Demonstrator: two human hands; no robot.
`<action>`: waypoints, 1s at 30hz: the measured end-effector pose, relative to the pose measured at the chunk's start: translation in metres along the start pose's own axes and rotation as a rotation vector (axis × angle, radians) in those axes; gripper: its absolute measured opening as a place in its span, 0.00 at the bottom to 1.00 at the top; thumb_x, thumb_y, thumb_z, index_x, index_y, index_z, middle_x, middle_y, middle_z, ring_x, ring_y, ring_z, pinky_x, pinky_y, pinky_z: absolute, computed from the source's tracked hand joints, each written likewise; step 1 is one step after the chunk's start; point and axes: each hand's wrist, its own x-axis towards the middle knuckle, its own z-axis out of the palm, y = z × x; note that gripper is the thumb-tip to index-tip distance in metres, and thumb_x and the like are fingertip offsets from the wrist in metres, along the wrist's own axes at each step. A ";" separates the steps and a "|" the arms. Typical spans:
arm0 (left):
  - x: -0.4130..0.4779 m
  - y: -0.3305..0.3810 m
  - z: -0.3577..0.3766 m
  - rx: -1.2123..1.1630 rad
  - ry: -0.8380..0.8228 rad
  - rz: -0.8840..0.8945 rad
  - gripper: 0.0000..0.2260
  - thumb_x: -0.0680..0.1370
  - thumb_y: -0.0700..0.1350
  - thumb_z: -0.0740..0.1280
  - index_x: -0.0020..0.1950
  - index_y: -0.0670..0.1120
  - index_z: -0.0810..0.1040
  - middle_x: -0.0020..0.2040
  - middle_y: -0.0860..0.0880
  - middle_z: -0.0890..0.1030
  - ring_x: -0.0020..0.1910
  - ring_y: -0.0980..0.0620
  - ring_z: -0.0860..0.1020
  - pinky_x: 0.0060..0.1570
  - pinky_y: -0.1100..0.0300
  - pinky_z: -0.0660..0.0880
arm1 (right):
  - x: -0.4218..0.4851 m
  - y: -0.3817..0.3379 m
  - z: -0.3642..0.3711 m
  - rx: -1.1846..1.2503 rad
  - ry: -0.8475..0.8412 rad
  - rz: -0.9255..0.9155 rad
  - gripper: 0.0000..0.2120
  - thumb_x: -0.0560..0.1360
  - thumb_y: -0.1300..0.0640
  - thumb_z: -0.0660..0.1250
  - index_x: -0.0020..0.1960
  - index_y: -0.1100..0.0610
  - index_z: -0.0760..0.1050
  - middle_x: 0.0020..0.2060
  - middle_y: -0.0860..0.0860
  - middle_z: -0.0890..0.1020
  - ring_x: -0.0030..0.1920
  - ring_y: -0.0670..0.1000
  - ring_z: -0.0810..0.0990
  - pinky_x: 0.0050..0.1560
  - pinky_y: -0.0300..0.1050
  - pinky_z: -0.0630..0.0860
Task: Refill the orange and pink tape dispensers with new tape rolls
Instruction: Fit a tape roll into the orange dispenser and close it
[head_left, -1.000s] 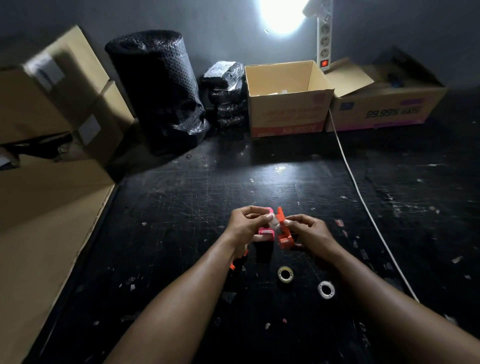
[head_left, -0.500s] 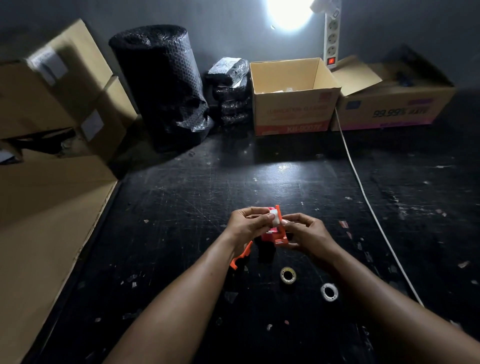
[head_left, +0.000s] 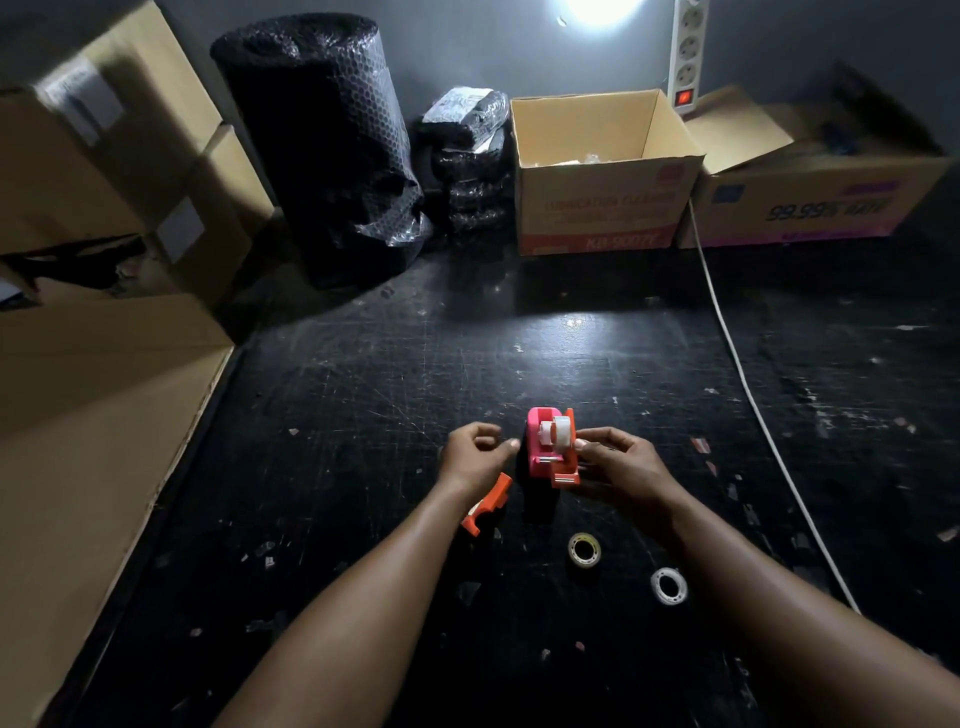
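I see right grip (head_left: 618, 462) clamped on dispenser (head_left: 550, 449) – roll (head_left: 557, 433) seated inside; left grip (head_left: 475, 452) just beside, fingers loosely curled, holding nothing. Two rolls (head_left: 584, 549) on desk (head_left: 363, 467) nearer me.

Glossy plastic dispenser (head_left: 550, 449) over a scratched, matt black mat (head_left: 415, 395).

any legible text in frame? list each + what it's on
"99.99%", then a blurred word: side of the right box.
Middle box: a line of red print and a white code on the red band below, both too blurred to read.
Labels on the left boxes: print too small to read.
Dispenser and loose rolls: no text visible.
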 end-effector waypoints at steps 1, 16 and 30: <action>0.000 -0.010 -0.003 0.155 0.025 -0.003 0.19 0.71 0.49 0.75 0.60 0.45 0.81 0.56 0.46 0.83 0.57 0.48 0.81 0.54 0.60 0.74 | 0.001 0.001 -0.001 -0.001 0.008 0.013 0.12 0.75 0.65 0.68 0.57 0.68 0.76 0.47 0.65 0.82 0.40 0.58 0.84 0.37 0.49 0.83; 0.001 -0.045 0.010 0.095 -0.001 -0.164 0.11 0.70 0.46 0.77 0.50 0.47 0.82 0.47 0.47 0.85 0.39 0.53 0.83 0.35 0.57 0.82 | 0.008 0.013 -0.008 -0.040 0.023 0.056 0.14 0.74 0.64 0.69 0.58 0.69 0.75 0.48 0.68 0.81 0.44 0.62 0.82 0.36 0.47 0.82; -0.017 0.002 -0.013 -0.551 -0.277 -0.170 0.18 0.73 0.44 0.76 0.60 0.42 0.79 0.50 0.41 0.85 0.44 0.46 0.84 0.46 0.49 0.82 | 0.000 0.006 0.019 -0.051 -0.049 0.000 0.10 0.75 0.62 0.69 0.56 0.64 0.77 0.49 0.65 0.84 0.40 0.57 0.85 0.37 0.48 0.82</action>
